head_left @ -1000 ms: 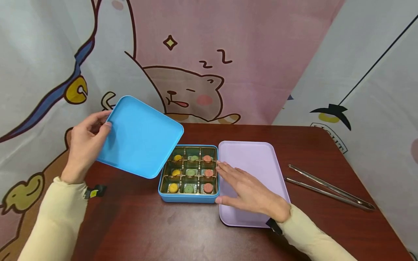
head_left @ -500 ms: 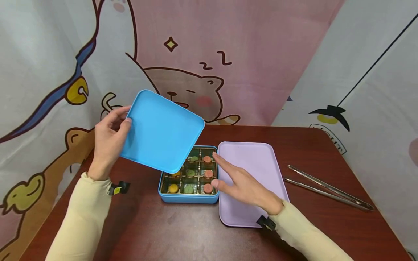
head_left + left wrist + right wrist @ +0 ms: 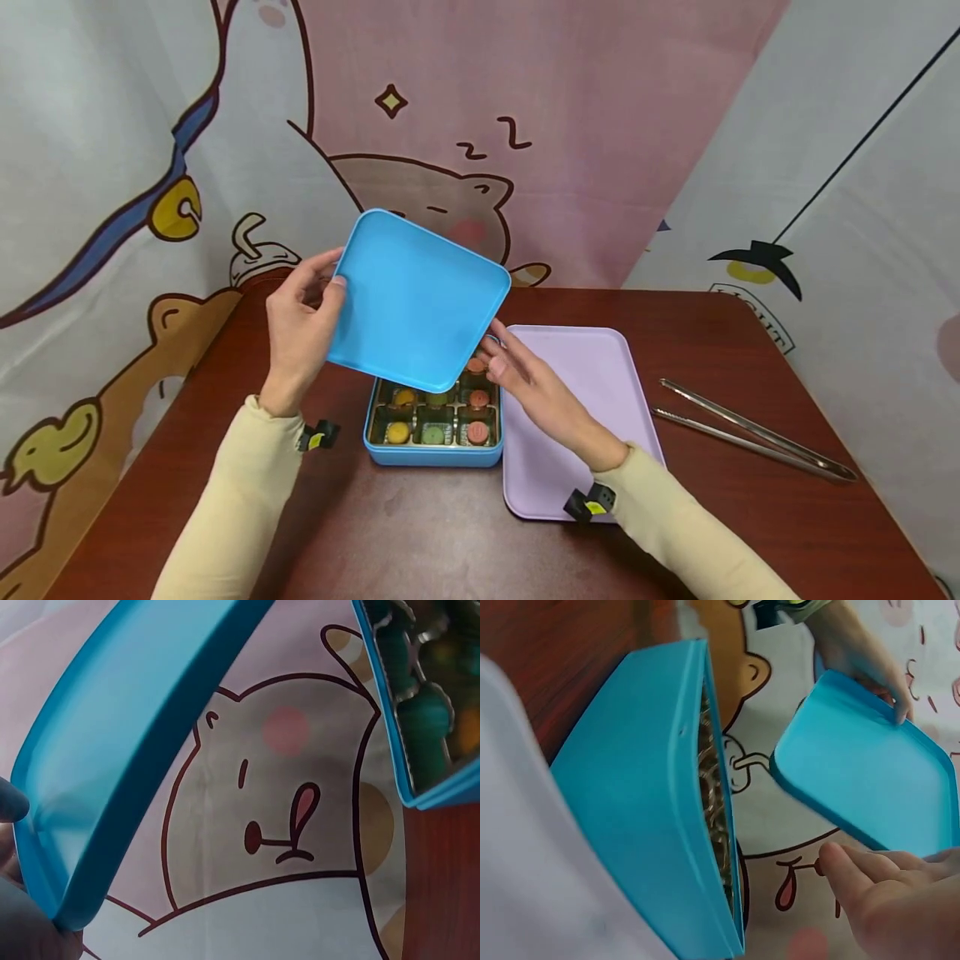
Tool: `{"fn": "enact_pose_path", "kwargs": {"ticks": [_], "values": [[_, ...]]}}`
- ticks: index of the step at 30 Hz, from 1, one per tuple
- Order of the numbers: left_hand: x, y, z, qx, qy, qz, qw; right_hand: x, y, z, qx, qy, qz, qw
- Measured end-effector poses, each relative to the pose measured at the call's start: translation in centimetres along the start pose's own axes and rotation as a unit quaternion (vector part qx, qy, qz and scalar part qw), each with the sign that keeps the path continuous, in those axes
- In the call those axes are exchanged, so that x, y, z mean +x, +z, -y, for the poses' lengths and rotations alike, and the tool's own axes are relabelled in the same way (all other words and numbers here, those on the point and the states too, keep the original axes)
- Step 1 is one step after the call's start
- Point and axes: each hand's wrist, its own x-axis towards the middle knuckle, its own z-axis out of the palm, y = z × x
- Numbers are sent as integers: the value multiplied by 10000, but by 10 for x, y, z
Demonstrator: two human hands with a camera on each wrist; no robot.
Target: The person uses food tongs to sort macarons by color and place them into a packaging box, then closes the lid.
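Observation:
My left hand pinches the left edge of a shallow blue lid, thumb on its inner face. The lid is held tilted in the air, overlapping the back part of a blue box in the head view. Inside the box, a gold divided insert holds small round sweets: a yellow one, a green one and a pink one fill the front row. My right hand has its fingers extended right at the lid's lower right edge, above the box's right side. In the right wrist view, its fingertips partly hide behind the lid.
A lilac tray lies on the brown table, close against the box's right side. Farther right rest metal tongs, their tips toward the tray. A cartoon-printed cloth hangs behind the table.
My left hand has carried the lid rightward, from beside the box to over its back part. My right hand has risen from the box's right edge and come up to the lid's edge.

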Motion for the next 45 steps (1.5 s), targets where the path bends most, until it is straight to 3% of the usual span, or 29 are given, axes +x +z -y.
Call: {"fn": "enact_pose_path", "kwargs": {"ticks": [6,9,14,17,20,23,28,33,40,45], "values": [[-1,11,-1,-183,311,-307,9989,1,-2,6,879,59,-159,9960],[-2,19,0,-206,698,-675,9951,0,-2,8,1094,121,-215,9937],[-4,32,5,94,1485,-1219,9813,-1,-1,12,1285,104,-309,9912],[-7,38,8,314,1723,-1160,9777,-1,-1,13,1259,-31,-402,9912],[-10,40,8,504,1725,-747,9809,0,-3,10,1215,-200,-520,9910],[-15,40,7,725,1511,-120,9858,2,-6,6,1129,-343,-627,9910],[-22,37,0,1119,841,736,9874,4,-14,0,828,-480,-867,9916],[-26,33,-6,1234,347,1063,9860,4,-22,-3,413,-486,-1110,9918],[-31,28,-7,937,-814,1575,9797,2,-23,-1,-160,-272,-1276,9913],[-38,25,-4,599,-968,1599,9806,1,-20,-2,-288,-471,-1186,9914]]}}
